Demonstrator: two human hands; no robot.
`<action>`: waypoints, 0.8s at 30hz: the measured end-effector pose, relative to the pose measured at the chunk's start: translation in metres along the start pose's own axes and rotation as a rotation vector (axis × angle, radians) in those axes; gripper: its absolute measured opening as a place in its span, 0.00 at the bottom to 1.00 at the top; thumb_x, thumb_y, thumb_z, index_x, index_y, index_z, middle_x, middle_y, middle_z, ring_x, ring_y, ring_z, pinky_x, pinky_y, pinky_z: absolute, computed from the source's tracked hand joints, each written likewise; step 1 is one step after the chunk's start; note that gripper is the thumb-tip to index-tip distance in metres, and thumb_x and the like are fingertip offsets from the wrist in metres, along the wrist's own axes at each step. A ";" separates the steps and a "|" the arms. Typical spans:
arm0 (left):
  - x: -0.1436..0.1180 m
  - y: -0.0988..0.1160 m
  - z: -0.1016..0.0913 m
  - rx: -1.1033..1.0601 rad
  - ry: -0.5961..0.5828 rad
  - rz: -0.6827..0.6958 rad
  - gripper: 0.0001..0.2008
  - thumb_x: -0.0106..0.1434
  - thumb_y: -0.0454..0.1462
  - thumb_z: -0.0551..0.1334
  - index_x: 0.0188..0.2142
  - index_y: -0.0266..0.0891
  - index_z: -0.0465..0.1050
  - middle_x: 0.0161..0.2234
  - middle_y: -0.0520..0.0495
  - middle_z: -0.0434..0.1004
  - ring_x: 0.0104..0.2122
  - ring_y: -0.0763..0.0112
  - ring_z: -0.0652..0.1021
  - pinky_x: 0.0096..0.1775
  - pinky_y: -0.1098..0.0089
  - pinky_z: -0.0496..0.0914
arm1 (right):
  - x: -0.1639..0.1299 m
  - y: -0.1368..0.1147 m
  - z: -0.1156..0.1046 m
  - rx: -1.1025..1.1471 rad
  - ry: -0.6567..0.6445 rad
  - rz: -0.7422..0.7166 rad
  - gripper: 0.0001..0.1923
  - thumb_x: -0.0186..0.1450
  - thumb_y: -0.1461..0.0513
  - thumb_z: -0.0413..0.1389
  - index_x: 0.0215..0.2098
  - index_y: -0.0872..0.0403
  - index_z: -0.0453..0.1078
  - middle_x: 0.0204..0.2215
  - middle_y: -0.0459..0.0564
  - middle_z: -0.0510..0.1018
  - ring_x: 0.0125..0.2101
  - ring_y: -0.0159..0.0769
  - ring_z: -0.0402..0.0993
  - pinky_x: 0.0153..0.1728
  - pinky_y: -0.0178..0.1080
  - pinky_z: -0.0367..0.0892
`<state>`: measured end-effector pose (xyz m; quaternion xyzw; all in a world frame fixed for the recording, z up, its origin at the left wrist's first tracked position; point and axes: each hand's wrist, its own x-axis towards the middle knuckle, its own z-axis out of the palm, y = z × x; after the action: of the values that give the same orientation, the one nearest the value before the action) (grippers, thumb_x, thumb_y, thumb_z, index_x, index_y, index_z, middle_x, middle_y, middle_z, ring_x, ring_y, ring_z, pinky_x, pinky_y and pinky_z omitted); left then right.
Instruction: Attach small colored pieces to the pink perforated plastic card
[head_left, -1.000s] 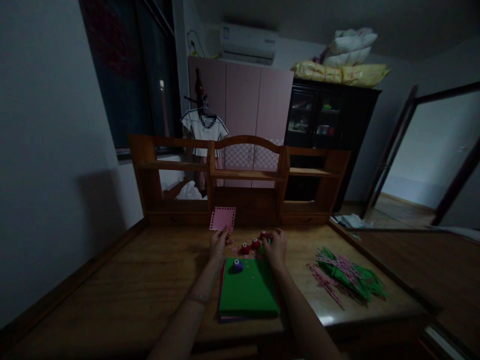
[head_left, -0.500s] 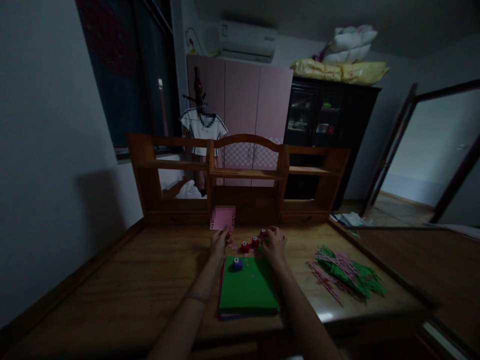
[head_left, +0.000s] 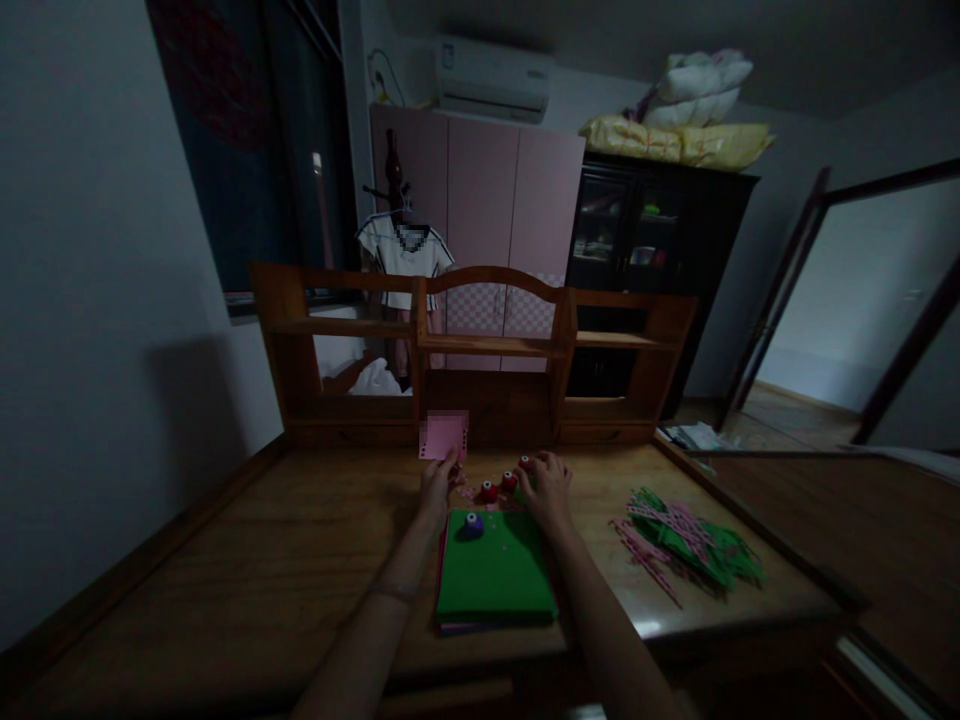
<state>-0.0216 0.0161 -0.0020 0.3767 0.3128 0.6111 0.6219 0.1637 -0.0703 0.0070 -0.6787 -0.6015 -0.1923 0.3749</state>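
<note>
In my left hand [head_left: 437, 490] I pinch a pink sheet [head_left: 444, 437], held upright, with small holes along its side edges. Beyond the paper stack stand several small red craft punches with white tops; one red craft punch [head_left: 489, 491] is the nearest to me. My right hand [head_left: 549, 488] is over the right end of that row, fingers bent but apart, its fingertips close to a red punch [head_left: 509, 481]. Whether they touch it is unclear. A purple craft punch [head_left: 473, 525] sits on the green sheets [head_left: 495, 575]. Small pink scraps [head_left: 469, 493] lie between my hands.
On the right of the wooden desk [head_left: 330, 540] lies a heap of green and pink cut strips [head_left: 686, 540]. A wooden shelf unit [head_left: 487, 347] rises along the desk's back edge. Beneath the green sheets, other coloured sheets show at the edges.
My right hand's fingers have shifted slightly left, toward the middle red punch. My left hand still holds the pink sheet in about the same place.
</note>
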 end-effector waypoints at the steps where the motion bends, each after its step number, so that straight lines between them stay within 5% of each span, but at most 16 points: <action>1: -0.001 0.001 0.001 -0.003 0.000 -0.007 0.21 0.43 0.46 0.70 0.30 0.34 0.69 0.21 0.53 0.68 0.18 0.78 0.69 0.23 0.74 0.66 | 0.000 -0.001 -0.002 -0.005 -0.014 -0.025 0.11 0.63 0.55 0.51 0.38 0.53 0.69 0.44 0.54 0.66 0.46 0.44 0.59 0.46 0.44 0.52; 8: 0.001 0.000 0.000 0.011 0.007 -0.001 0.22 0.42 0.48 0.69 0.30 0.33 0.70 0.22 0.52 0.70 0.19 0.79 0.69 0.23 0.75 0.65 | -0.007 0.002 0.000 -0.063 -0.132 -0.108 0.20 0.54 0.56 0.58 0.45 0.53 0.67 0.50 0.58 0.63 0.50 0.51 0.56 0.49 0.47 0.52; 13: 0.007 -0.005 -0.004 0.019 -0.014 0.014 0.21 0.42 0.47 0.69 0.29 0.32 0.70 0.24 0.51 0.71 0.19 0.80 0.69 0.22 0.75 0.65 | -0.001 0.001 -0.001 0.034 -0.080 -0.112 0.13 0.58 0.58 0.56 0.40 0.54 0.67 0.44 0.56 0.68 0.46 0.46 0.61 0.47 0.45 0.55; 18: 0.011 -0.009 -0.005 0.032 -0.013 0.015 0.20 0.41 0.46 0.70 0.26 0.32 0.70 0.22 0.51 0.70 0.18 0.79 0.69 0.21 0.75 0.65 | 0.007 -0.006 -0.006 0.314 0.062 0.018 0.13 0.64 0.54 0.51 0.39 0.54 0.66 0.35 0.53 0.72 0.38 0.41 0.67 0.39 0.40 0.61; 24: 0.007 -0.010 0.001 0.113 -0.057 0.015 0.21 0.43 0.46 0.69 0.31 0.33 0.72 0.22 0.50 0.70 0.17 0.78 0.69 0.19 0.75 0.63 | 0.008 -0.010 0.003 0.849 -0.002 0.258 0.19 0.61 0.49 0.55 0.44 0.52 0.65 0.32 0.49 0.75 0.30 0.39 0.72 0.28 0.36 0.65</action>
<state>-0.0150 0.0232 -0.0099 0.4310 0.3260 0.5860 0.6037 0.1554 -0.0630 0.0136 -0.5345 -0.5377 0.1208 0.6408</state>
